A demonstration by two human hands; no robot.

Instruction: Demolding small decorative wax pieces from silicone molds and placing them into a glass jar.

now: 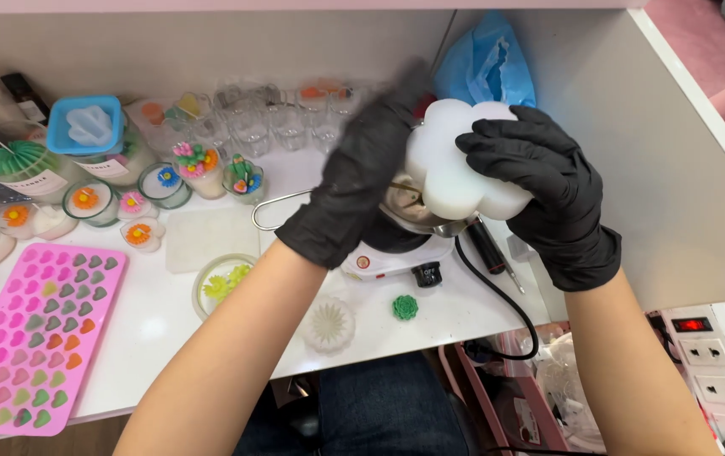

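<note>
The right hand (540, 190) in a black glove is gripping a white cloud-shaped mold (455, 165), fingers closed over its top and side. The left hand (362, 181), gloved too, is pressing on the other side of the mold, but it is blurry, so I cannot tell how tight it is. The mold is being held up over a small white hot plate (388, 257) on the desk (160, 325). A pink heart tray (33, 333) is lying far to the left
</note>
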